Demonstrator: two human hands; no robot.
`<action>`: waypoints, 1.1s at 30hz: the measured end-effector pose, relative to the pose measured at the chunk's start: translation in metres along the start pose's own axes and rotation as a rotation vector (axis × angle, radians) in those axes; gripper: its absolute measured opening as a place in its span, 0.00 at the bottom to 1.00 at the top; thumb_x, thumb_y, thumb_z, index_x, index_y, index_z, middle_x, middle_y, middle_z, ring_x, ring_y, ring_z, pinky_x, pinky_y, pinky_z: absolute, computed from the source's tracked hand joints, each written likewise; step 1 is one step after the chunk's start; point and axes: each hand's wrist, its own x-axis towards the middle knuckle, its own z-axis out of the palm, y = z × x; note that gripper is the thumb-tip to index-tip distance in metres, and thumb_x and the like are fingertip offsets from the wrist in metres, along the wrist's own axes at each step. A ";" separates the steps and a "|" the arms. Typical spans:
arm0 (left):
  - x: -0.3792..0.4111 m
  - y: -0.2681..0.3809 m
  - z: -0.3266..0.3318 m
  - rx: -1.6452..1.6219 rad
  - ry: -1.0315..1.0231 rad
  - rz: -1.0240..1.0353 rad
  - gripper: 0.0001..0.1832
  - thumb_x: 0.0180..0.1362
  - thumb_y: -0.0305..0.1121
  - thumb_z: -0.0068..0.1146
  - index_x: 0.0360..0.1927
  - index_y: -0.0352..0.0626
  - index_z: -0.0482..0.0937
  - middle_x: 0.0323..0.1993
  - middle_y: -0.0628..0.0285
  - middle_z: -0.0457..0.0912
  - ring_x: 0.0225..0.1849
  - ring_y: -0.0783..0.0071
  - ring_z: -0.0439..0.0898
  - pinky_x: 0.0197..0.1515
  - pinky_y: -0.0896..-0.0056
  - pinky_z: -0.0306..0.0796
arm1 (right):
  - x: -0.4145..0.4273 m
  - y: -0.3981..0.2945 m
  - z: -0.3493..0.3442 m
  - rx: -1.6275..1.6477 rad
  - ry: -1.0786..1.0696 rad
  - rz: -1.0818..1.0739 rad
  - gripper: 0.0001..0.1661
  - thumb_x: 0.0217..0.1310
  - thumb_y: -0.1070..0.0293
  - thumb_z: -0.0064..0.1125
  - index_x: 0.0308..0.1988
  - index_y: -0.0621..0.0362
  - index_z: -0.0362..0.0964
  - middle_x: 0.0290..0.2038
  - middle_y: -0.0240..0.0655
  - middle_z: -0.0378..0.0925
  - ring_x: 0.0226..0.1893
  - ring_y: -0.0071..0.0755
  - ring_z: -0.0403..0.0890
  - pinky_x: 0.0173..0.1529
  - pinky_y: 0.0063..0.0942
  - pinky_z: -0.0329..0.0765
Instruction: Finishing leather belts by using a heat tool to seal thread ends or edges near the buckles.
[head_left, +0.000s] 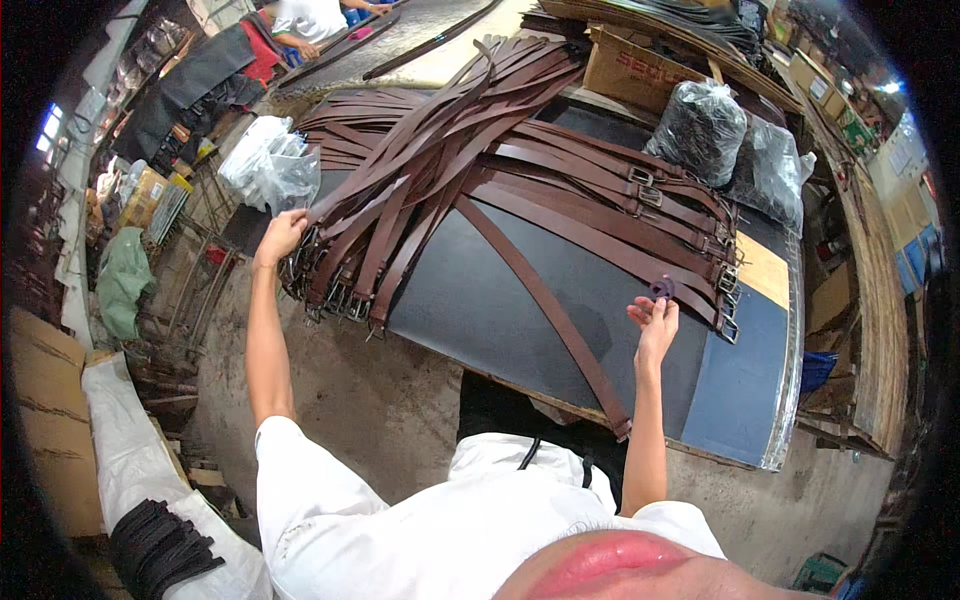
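My left hand (283, 237) is at the left edge of a heap of brown leather belts (442, 150); its fingers close on a belt at the buckle end. Metal buckles (341, 300) hang over the table's near left edge below that heap. In my right hand (654, 326) a small dark purple ring-shaped item (661, 288) is pinched at the fingertips, above the black tabletop. Just beyond it, more brown belts (600, 217) lie with their buckles (727, 279) to the right. One single belt strap (544, 307) runs diagonally to the table's near edge.
Clear plastic bags with dark contents (697, 131) and a cardboard box (630, 64) stand at the back right. A white plastic bag (270, 161) sits left of the belts. Another person (307, 26) is at the far table. Dark strips (161, 544) lie at lower left.
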 end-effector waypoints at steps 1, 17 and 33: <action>-0.002 0.013 0.011 0.101 0.019 0.034 0.20 0.60 0.30 0.52 0.56 0.36 0.74 0.51 0.45 0.78 0.54 0.52 0.78 0.57 0.64 0.69 | 0.002 0.004 -0.003 -0.006 0.016 -0.005 0.13 0.74 0.62 0.38 0.43 0.62 0.62 0.33 0.40 0.79 0.28 0.32 0.81 0.37 0.30 0.80; -0.005 0.076 0.025 0.672 -0.099 -0.356 0.32 0.60 0.55 0.49 0.62 0.46 0.69 0.60 0.45 0.68 0.63 0.46 0.64 0.65 0.47 0.57 | 0.065 0.033 0.015 -0.166 -0.250 0.155 0.16 0.73 0.58 0.40 0.45 0.61 0.63 0.32 0.40 0.78 0.28 0.28 0.79 0.36 0.25 0.78; 0.563 0.240 0.228 -0.105 0.064 0.045 0.46 0.51 0.68 0.51 0.48 0.24 0.77 0.49 0.32 0.76 0.56 0.43 0.74 0.58 0.56 0.66 | 0.132 0.074 0.088 -0.366 -0.300 -0.108 0.13 0.72 0.63 0.44 0.43 0.64 0.63 0.21 0.35 0.75 0.17 0.19 0.73 0.23 0.20 0.72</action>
